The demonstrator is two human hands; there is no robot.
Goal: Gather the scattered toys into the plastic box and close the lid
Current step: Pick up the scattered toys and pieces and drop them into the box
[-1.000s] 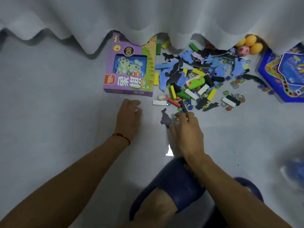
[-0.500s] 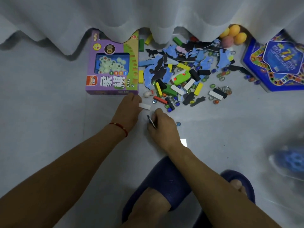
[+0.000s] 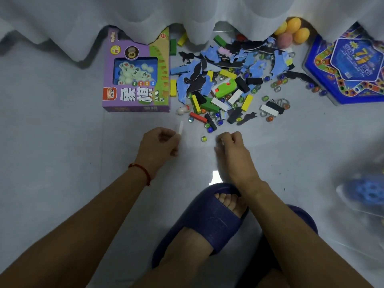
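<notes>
Left hand (image 3: pixel 160 145) pinches a white block (image 3: pixel 181 127); right hand (image 3: pixel 230 150), fingers curled, contents unclear, near the toy pile (image 3: pixel 226 88) on the floor (image 3: pixel 62 142).

I read this location as a room in a home. A pale tiled floor (image 3: pixel 52 142) meets a white curtain (image 3: pixel 145 17) whose hem hangs to floor level, and children's toys (image 3: pixel 224 90) lie scattered beside a purple chess-set box (image 3: pixel 137 80) and a blue board game (image 3: pixel 349 69). I also see bare feet in dark blue slippers (image 3: pixel 207 221), which is indoor household footwear.
</notes>
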